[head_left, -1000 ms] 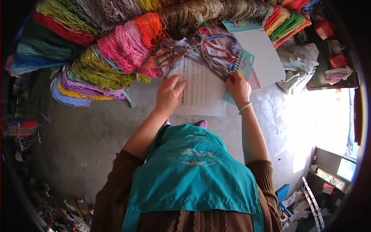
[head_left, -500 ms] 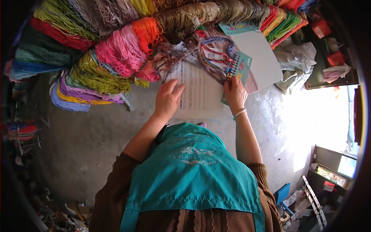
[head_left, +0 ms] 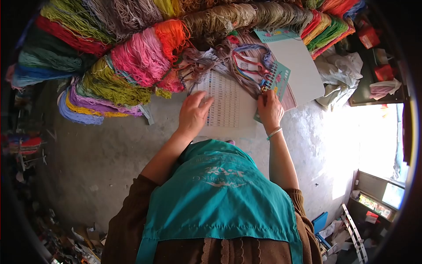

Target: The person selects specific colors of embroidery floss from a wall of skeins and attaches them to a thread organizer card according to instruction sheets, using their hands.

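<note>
My left hand (head_left: 193,115) rests at the left edge of a printed chart sheet (head_left: 226,110), its fingers apart and holding nothing. The chart carries columns of small printed rows. My right hand (head_left: 270,111) is closed at the sheet's right side, beside a teal spiral-bound booklet (head_left: 278,81). A bundle of greyish-mauve thread strands (head_left: 246,83) lies across the top of the chart and runs down to my right fingertips, which pinch its lower end. A small blue and gold bit (head_left: 263,83) shows just above those fingers. The fingertips themselves are partly hidden.
Skeins of pink yarn (head_left: 136,57), olive yarn (head_left: 107,86) and many other colours hang along the far side. A pale grey board (head_left: 303,66) lies right of the booklet. White plastic bags (head_left: 340,77) stand farther right. Below is concrete floor (head_left: 118,149).
The view has shifted slightly, so the yarn and papers appear a little to the right. Both hands keep nearly the same places and poses.
</note>
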A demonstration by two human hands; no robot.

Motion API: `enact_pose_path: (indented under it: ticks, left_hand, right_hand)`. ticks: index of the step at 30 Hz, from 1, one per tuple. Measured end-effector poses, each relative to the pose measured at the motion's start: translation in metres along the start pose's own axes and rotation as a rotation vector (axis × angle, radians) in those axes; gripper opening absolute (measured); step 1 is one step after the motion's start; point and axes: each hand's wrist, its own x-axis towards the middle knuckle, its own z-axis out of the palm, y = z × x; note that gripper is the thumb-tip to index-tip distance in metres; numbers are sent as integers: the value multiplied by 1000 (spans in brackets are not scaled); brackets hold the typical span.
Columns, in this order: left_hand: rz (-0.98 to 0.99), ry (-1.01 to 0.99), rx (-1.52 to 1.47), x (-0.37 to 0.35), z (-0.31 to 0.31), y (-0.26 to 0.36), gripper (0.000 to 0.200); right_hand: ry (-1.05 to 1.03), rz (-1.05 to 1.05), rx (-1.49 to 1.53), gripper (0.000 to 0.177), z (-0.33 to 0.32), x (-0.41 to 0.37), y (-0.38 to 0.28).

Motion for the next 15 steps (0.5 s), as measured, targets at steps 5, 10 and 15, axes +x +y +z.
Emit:
enact_pose_path:
  ticks: [5, 10, 15]
  left_hand:
    - [6, -14, -5, 2, -3, 0, 38]
    - [18, -22, -2, 2, -3, -2, 39]
    - [43, -43, -24, 5, -6, -7, 40]
  right_hand:
    - [-5, 15, -8, 17, 2, 0, 1]
    - [10, -2, 13, 17, 1, -1, 0]
    - [-28, -13, 8, 16, -3, 1, -3]
